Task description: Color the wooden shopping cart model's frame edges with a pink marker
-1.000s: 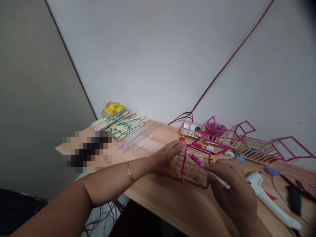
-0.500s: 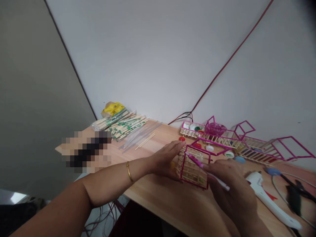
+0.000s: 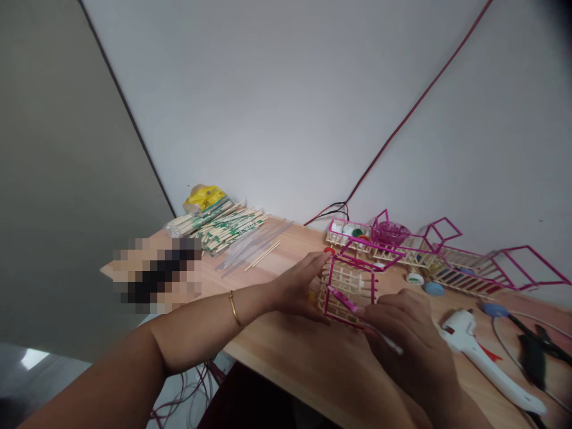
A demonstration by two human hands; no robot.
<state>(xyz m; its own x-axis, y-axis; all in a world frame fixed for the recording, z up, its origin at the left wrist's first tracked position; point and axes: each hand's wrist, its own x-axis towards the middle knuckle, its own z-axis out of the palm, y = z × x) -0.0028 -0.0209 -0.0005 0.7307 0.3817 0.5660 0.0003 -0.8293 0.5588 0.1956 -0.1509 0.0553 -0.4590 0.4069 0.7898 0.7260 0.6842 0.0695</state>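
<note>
My left hand (image 3: 297, 290) is closed around the left side of a small frame of bamboo sticks (image 3: 346, 277), tilted above the table. Magenta colour covers the frame's outer edges, while its inner bars are bare wood. In my right hand (image 3: 406, 339) is a slim paintbrush (image 3: 343, 299) with a pink front part and a pale handle. Its tip lies at the left magenta edge of the frame; whether it touches there I cannot tell. My left fingertips are partly hidden behind the sticks.
A white glue gun (image 3: 487, 360) lies at the right, near pliers and a cable (image 3: 531, 351). Along the wall stand other stick frames (image 3: 469, 271) and a magenta-stained cup (image 3: 391, 233). Bottle caps (image 3: 433, 289) lie nearby. Bundled skewers (image 3: 232, 229) are at the back left.
The frame has tilted and shifted slightly left in my left hand. My right hand has moved left and a little down, bringing the paintbrush tip to the frame's left edge.
</note>
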